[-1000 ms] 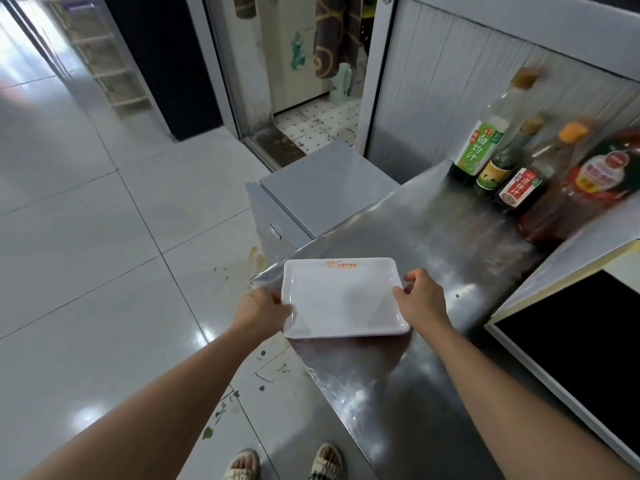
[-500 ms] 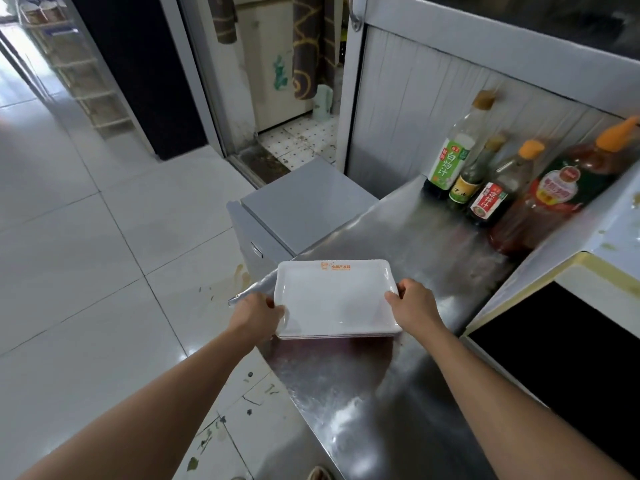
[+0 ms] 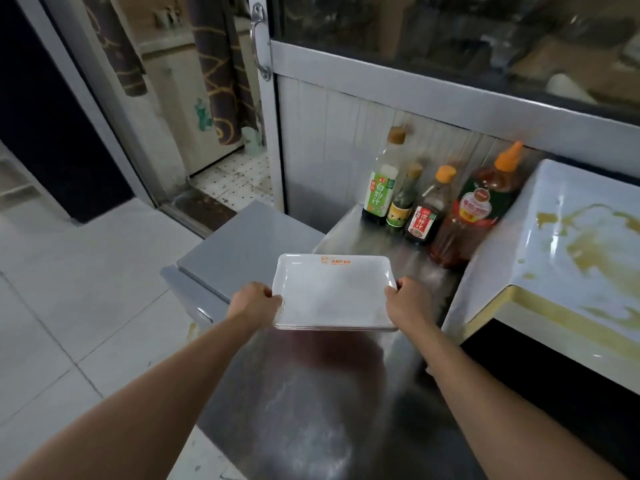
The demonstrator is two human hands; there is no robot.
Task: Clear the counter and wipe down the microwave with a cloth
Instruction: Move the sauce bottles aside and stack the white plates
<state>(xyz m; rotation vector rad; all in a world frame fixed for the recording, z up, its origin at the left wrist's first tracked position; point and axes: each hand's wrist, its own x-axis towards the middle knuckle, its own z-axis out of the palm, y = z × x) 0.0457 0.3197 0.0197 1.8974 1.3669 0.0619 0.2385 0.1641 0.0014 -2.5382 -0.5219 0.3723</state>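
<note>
Now, through the head camera, the stack of white rectangular plastic trays (image 3: 332,292) with an orange logo is up off the shiny stainless-steel counter (image 3: 311,403); a second ago it lay low at the counter's left edge, and it has since risen and come inward, over the middle of the steel. The left hand (image 3: 254,303) grips the stack's left short edge, fingers curled around the rim, and the right hand (image 3: 405,299) grips the right short edge the same way. Layered edges along the near side suggest several trays, though I cannot count them. The top tray holds nothing.

That lift reads as the clearing step under way; the wipe has not begun, and no cloth is in sight.

Along the counter's back edge stand four bottles: a tall clear sauce bottle with a green label (image 3: 381,188), half full of dark liquid; a small dark bottle with a yellow label (image 3: 403,204); a dark bottle with a red label and orange cap (image 3: 427,209); and a big amber oil bottle with an orange spout (image 3: 478,209), well filled.

At the counter's right edge sits the white microwave (image 3: 571,244), its top smeared with yellow-brown stains.
</note>
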